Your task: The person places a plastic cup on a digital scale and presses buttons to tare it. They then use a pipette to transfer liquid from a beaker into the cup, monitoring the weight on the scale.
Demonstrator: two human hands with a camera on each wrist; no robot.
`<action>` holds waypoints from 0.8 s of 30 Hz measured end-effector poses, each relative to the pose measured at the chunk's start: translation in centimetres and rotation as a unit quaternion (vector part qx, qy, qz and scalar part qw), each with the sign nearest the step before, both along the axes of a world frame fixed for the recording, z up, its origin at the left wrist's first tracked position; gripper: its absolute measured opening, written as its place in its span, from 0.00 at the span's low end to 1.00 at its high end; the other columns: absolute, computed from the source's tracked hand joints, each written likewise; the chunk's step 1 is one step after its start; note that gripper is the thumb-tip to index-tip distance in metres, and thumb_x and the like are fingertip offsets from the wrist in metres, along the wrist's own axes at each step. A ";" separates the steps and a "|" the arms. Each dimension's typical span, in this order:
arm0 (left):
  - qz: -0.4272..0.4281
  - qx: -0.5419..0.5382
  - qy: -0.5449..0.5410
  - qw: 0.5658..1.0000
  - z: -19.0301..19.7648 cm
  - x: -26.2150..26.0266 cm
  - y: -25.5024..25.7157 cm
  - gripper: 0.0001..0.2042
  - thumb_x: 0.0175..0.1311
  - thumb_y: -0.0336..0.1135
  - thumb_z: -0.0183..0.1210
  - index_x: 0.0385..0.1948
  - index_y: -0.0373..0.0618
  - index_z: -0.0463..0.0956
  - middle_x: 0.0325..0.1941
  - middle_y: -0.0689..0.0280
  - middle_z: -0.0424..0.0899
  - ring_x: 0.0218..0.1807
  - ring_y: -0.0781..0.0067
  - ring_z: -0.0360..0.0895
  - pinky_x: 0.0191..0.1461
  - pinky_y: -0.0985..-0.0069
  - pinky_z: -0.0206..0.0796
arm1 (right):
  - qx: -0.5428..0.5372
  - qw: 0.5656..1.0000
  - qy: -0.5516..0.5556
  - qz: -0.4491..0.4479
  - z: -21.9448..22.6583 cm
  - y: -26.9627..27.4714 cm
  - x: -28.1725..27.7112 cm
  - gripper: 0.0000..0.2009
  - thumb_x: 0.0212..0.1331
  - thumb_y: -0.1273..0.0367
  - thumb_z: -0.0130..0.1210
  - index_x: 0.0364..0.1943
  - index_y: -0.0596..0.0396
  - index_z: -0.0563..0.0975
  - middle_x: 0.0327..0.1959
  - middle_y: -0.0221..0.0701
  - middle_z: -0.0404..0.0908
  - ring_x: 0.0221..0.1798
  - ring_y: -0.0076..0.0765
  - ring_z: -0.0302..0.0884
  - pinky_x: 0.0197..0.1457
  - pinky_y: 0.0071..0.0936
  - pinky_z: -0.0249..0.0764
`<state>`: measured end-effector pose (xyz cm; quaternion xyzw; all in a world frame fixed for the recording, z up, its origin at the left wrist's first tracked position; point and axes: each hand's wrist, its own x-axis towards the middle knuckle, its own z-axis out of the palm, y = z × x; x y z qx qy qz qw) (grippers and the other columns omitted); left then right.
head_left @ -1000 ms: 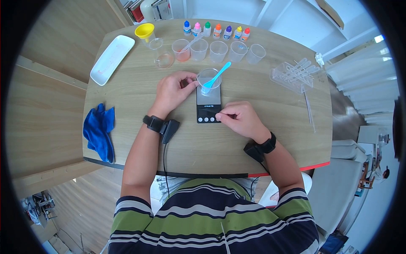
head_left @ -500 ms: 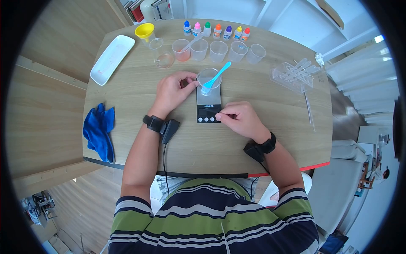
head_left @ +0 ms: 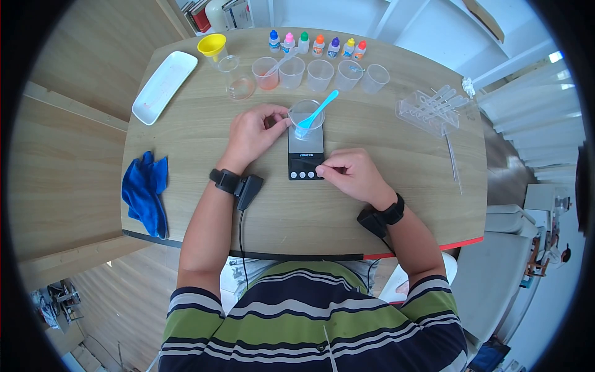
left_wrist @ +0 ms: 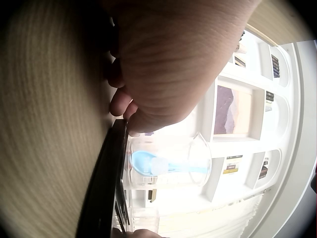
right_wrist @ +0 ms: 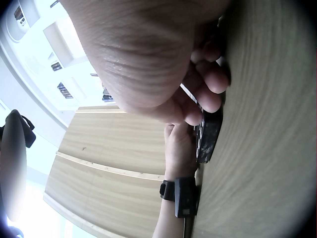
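A black digital scale [head_left: 305, 163] with a silver weighing plate lies on the table. On its plate stands a clear plastic cup [head_left: 295, 113], in which a light blue spoon [head_left: 324, 103] leans toward the upper right. My left hand [head_left: 250, 134] grips the scale's left edge beside the cup, its thumb at the top edge and curled fingers against the side. At the lower right corner, close to the round buttons, the thumb and curled fingers of my right hand [head_left: 355, 172] hold the scale. The left wrist view shows the spoon's bowl [left_wrist: 143, 163] low inside the cup.
Behind the scale stands a row of plastic cups [head_left: 320, 77], one with pinkish liquid, and several dropper bottles [head_left: 318, 46]. A white tray [head_left: 141, 112] and yellow funnel [head_left: 212, 43] are at the left, above a blue cloth [head_left: 145, 192]. A clear rack [head_left: 421, 118] stands right.
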<state>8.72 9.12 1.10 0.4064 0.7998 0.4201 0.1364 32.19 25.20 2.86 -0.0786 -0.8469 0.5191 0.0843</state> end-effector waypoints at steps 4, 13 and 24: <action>-0.002 0.000 0.002 1.000 0.0 0.0 0.0 0.14 0.66 0.44 0.75 0.50 0.52 0.93 0.36 0.71 0.93 0.31 0.75 0.84 0.39 0.71 0.77 | 0.005 1.000 0.004 -0.001 -0.1 0.0 0.0 0.06 0.70 0.71 0.70 0.37 0.60 0.90 0.24 0.31 0.83 0.26 0.24 0.74 0.31 0.29 0.68; -0.001 -0.004 0.007 1.000 0.0 0.0 0.0 0.14 0.67 0.45 0.75 0.50 0.53 0.93 0.36 0.71 0.93 0.31 0.75 0.84 0.39 0.71 0.77 | 0.008 1.000 -0.004 0.001 0.2 0.0 0.0 0.06 0.70 0.71 0.70 0.36 0.60 0.90 0.24 0.31 0.83 0.25 0.26 0.75 0.31 0.29 0.68; 0.001 0.000 0.007 1.000 0.1 0.1 0.0 0.14 0.67 0.44 0.75 0.50 0.53 0.93 0.36 0.71 0.93 0.31 0.75 0.84 0.39 0.71 0.77 | -0.010 1.000 0.013 -0.016 0.3 -0.3 -0.1 0.08 0.67 0.70 0.72 0.33 0.61 0.88 0.23 0.34 0.82 0.24 0.31 0.73 0.29 0.33 0.67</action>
